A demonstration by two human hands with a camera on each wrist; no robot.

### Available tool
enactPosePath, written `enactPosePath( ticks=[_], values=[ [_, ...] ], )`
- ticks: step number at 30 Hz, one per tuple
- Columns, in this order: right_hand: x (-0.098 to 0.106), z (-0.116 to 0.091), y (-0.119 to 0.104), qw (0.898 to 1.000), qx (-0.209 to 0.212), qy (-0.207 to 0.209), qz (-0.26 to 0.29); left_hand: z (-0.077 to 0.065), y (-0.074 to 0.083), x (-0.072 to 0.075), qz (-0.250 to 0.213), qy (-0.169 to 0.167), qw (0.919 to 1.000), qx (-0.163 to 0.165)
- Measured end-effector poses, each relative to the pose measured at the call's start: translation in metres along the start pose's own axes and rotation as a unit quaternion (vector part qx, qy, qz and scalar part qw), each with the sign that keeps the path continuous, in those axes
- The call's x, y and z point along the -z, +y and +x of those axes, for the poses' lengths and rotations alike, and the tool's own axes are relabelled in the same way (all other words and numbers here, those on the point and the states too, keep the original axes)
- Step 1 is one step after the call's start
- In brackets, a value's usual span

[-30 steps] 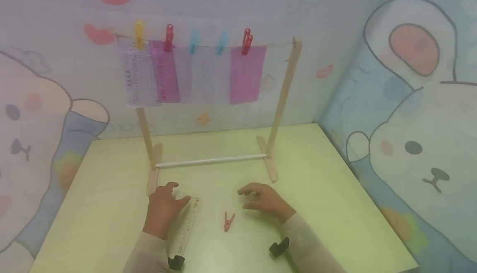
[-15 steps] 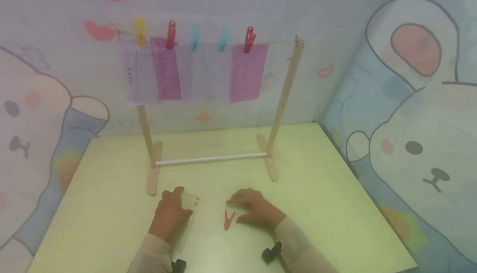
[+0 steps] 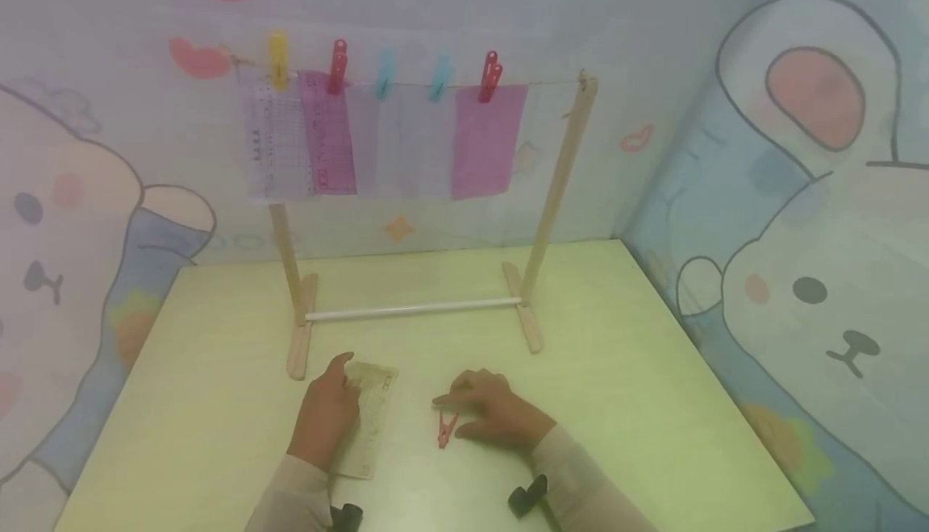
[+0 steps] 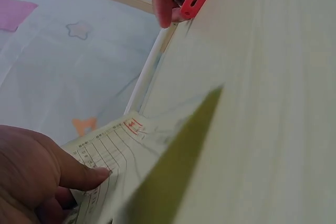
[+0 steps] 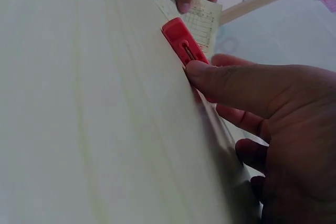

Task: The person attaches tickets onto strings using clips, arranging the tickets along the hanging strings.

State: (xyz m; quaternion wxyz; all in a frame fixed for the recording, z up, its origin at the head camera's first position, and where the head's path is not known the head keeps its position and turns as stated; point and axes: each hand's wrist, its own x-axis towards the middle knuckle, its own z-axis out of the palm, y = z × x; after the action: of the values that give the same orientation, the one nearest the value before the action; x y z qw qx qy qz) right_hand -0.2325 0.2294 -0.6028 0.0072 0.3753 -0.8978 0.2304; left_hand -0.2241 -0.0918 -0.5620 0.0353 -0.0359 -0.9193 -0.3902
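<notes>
My left hand (image 3: 327, 415) pinches the edge of a pale printed paper slip (image 3: 370, 427); in the left wrist view the thumb (image 4: 86, 177) lies over its ruled lines. The slip's far end carries a red mark and rises off the table there. To the right, a red clothespin (image 3: 445, 433) sits low at the table. My right hand (image 3: 497, 411) has thumb and forefinger around the clothespin's end; in the right wrist view the thumb (image 5: 210, 74) presses against the clothespin (image 5: 181, 38). Its other fingers curl below.
Behind the hands stands a wooden rack (image 3: 559, 185) with a white crossbar (image 3: 414, 309). From its string hang white, purple and pink sheets (image 3: 489, 145) under yellow, red and light blue clothespins (image 3: 440, 78). A wall with cartoon pictures borders the yellow table (image 3: 653, 419).
My left hand has closed on the paper slip, and the slip's far end has lifted and shifted. My right hand has moved left to the red clothespin and taken its end.
</notes>
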Motion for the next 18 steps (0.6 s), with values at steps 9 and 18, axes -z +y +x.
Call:
enactPosePath(
  ticks=[9,18],
  values=[
    [-0.001,0.002,-0.004,1.0,0.011,0.0,-0.015,0.003,0.0,0.001,-0.001,0.011,0.9998,0.015],
    [0.008,-0.001,-0.006,0.992,-0.018,0.036,0.12,0.004,-0.001,0.005,-0.019,0.035,0.9989,0.024]
  ],
)
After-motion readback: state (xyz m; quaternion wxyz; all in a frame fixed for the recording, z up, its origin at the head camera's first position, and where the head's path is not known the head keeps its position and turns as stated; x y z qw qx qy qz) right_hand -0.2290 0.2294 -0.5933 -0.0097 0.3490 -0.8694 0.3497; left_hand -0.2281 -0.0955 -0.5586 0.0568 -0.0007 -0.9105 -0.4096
